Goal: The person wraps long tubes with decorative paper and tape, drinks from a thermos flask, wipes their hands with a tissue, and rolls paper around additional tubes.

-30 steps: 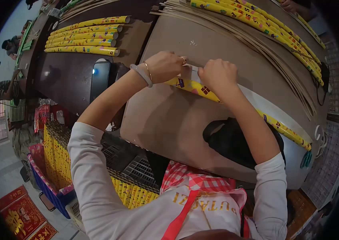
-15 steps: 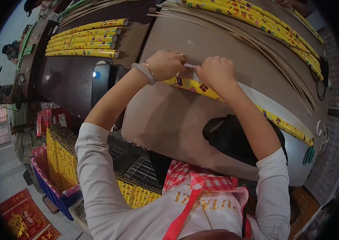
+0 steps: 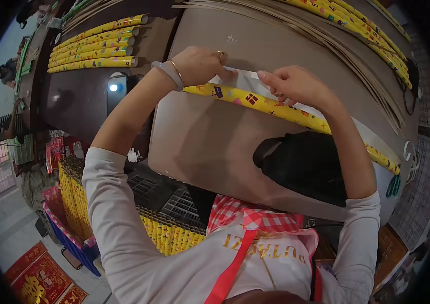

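Observation:
A yellow patterned paper roll [image 3: 260, 103] lies slantwise across the tabletop, with a white paper edge [image 3: 248, 74] showing along its far side. My left hand [image 3: 200, 66], with a bangle at the wrist, is closed at the roll's left part, its fingertips pressed on the white edge. To the right, my right hand [image 3: 298, 87] hovers over the paper with fingers loosely curled and the thumb apart, pointing at the white edge. Nothing shows in its grasp. A green tassel [image 3: 393, 186] is by the roll's right end.
A black cloth item [image 3: 301, 167] lies in front of the roll. Thin wooden strips [image 3: 326, 50] and more yellow rolls [image 3: 347, 20] lie beyond. At left are several yellow tubes [image 3: 96, 48] and a lit phone [image 3: 117, 93]. A blue bin [image 3: 75, 248] of tubes stands below.
My right hand has moved right, away from my left hand, and its fingers have loosened. More of the white edge shows between the hands. The whole view has shifted slightly.

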{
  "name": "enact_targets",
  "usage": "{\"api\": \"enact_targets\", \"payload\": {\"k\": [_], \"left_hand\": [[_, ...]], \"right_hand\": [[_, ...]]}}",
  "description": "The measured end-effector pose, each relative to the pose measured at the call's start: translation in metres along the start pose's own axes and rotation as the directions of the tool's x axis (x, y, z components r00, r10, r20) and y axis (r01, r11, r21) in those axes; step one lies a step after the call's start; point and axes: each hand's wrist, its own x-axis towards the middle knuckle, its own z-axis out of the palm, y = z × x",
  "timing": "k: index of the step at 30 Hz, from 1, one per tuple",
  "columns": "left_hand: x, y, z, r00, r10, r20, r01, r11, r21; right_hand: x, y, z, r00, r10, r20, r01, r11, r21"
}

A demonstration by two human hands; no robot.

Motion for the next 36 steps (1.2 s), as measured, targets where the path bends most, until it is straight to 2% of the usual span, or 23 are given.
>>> {"api": "enact_targets", "payload": {"k": [2, 3, 7, 9, 13, 15, 18, 19, 22, 24, 26, 28, 34, 36], "left_hand": [[0.000, -0.002, 0.000, 0.999, 0.029, -0.028, -0.029, 1.000, -0.010], [0.001, -0.002, -0.001, 1.000, 0.022, 0.009, -0.022, 1.000, 0.013], [0.001, -0.002, -0.002, 0.998, 0.030, 0.047, -0.032, 0.999, 0.042], [0.001, -0.001, -0.006, 0.998, 0.026, 0.056, -0.028, 0.999, 0.035], [0.002, -0.001, -0.010, 0.996, 0.013, 0.088, -0.017, 0.999, 0.036], [0.002, -0.003, -0.011, 0.996, 0.040, 0.084, -0.041, 0.999, 0.015], [0.003, -0.007, -0.012, 0.994, 0.088, 0.065, -0.086, 0.996, -0.023], [0.003, -0.007, -0.015, 0.989, 0.104, 0.105, -0.105, 0.994, 0.005], [0.004, -0.011, -0.012, 0.991, 0.109, 0.082, -0.106, 0.993, -0.041], [0.004, -0.009, -0.014, 0.992, 0.099, 0.082, -0.099, 0.995, -0.014], [0.002, -0.010, -0.012, 0.993, 0.086, 0.084, -0.088, 0.996, 0.012], [0.000, -0.013, -0.007, 0.991, 0.130, -0.018, -0.130, 0.991, 0.015], [-0.002, -0.007, -0.011, 0.992, 0.122, -0.034, -0.119, 0.991, 0.068], [0.002, -0.004, -0.010, 0.986, 0.159, -0.048, -0.156, 0.986, 0.060]], "right_hand": [[-0.006, 0.012, 0.001, 0.999, -0.029, -0.030, 0.030, 0.999, 0.023], [-0.010, 0.016, 0.000, 0.996, -0.059, -0.062, 0.062, 0.997, 0.040], [-0.029, 0.024, -0.009, 1.000, 0.019, -0.003, -0.018, 0.997, 0.078], [-0.039, 0.030, -0.010, 0.996, -0.020, -0.087, 0.015, 0.998, -0.058], [-0.050, 0.045, -0.008, 0.988, -0.003, -0.157, -0.008, 0.997, -0.071], [-0.054, 0.053, -0.007, 0.970, -0.049, -0.237, 0.019, 0.991, -0.130], [-0.062, 0.045, -0.011, 0.980, 0.060, -0.192, -0.081, 0.991, -0.106], [-0.063, 0.046, -0.012, 0.978, 0.062, -0.198, -0.085, 0.991, -0.108], [-0.065, 0.052, -0.008, 0.969, 0.051, -0.242, -0.079, 0.991, -0.106], [-0.066, 0.057, -0.005, 0.927, -0.044, -0.371, -0.036, 0.978, -0.207], [-0.066, 0.060, -0.008, 0.933, -0.029, -0.359, -0.048, 0.978, -0.203], [-0.066, 0.061, -0.009, 0.937, -0.016, -0.348, -0.057, 0.978, -0.199], [-0.065, 0.062, -0.006, 0.927, 0.024, -0.373, -0.101, 0.977, -0.188], [-0.066, 0.067, -0.002, 0.890, -0.051, -0.454, -0.027, 0.986, -0.164]]}}
